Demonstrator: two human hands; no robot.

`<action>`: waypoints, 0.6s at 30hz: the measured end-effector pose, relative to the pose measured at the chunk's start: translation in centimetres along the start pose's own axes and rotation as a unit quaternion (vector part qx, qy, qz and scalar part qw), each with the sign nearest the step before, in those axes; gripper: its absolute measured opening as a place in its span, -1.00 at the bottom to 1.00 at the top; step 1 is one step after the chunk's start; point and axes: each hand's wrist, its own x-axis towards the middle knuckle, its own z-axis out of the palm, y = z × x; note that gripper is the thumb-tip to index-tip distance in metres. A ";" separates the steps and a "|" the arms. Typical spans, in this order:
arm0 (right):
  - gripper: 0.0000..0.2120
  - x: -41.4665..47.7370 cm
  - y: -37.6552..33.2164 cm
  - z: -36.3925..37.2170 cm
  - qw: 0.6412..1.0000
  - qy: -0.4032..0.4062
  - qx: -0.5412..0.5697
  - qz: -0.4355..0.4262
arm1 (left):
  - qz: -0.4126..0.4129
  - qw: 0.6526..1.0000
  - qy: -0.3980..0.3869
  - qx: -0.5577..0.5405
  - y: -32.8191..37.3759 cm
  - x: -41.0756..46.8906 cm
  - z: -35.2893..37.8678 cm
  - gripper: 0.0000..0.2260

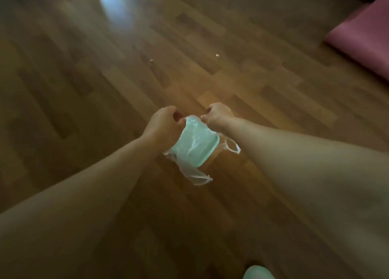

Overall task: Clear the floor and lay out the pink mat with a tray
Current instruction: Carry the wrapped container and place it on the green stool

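Observation:
A pale green container (195,142) wrapped in a clear plastic bag (196,176) hangs above the wooden floor (84,78) in the middle of the view. My left hand (163,124) grips the bag at the container's upper left edge. My right hand (216,116) grips it at the upper right edge. Loose bag handles dangle below and to the right. The pink mat (364,36) lies on the floor at the far right, partly cut off by the frame edge. No tray is visible.
Two tiny scraps, one pinkish (150,60) and one pale (217,55), lie on the floor beyond my hands. A pale green rounded thing (257,272) shows at the bottom edge. A bright glare patch (113,2) reflects at the top.

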 end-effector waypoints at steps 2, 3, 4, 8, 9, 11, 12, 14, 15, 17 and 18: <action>-0.73 2.2 0.7 2.0 0.999 -0.017 -0.043 -0.008 | -0.011 1.000 0.001 0.000 -1.5 0.9 1.8 -0.84; -0.75 2.9 1.0 2.7 0.997 -0.027 -0.066 -0.008 | -0.014 1.000 -0.001 0.003 -2.0 1.2 2.5 -0.83; -0.76 3.6 1.2 3.4 0.995 -0.040 -0.087 -0.008 | -0.018 1.000 -0.003 0.004 -2.5 1.5 3.2 -0.81; -0.72 4.6 1.8 4.8 0.988 -0.081 -0.130 0.000 | -0.039 0.999 -0.025 -0.013 -3.1 1.5 4.7 -0.79; -0.71 4.7 1.9 4.9 0.987 -0.087 -0.138 0.001 | -0.040 0.999 -0.023 -0.013 -3.0 1.6 4.8 -0.79; -0.70 5.0 2.1 5.1 0.985 -0.087 -0.148 0.007 | -0.040 0.999 -0.015 -0.014 -2.9 1.9 4.8 -0.79; -0.71 5.2 1.9 5.3 0.985 -0.079 -0.152 0.006 | -0.041 0.999 -0.008 -0.015 -3.0 2.1 4.5 -0.80; -0.76 5.5 2.1 5.3 0.987 -0.063 -0.149 0.006 | -0.042 0.999 -0.005 -0.017 -3.1 2.5 4.3 -0.81; -0.78 5.6 2.1 5.3 0.988 -0.061 -0.143 0.005 | -0.043 0.999 -0.002 -0.017 -3.2 2.6 4.2 -0.81; -0.77 5.7 1.8 5.1 0.989 -0.067 -0.130 0.001 | -0.049 0.999 0.006 -0.015 -3.5 2.8 3.8 -0.81; -0.75 5.6 1.6 5.1 0.990 -0.070 -0.124 -0.001 | -0.054 0.998 0.010 -0.013 -3.6 2.9 3.6 -0.81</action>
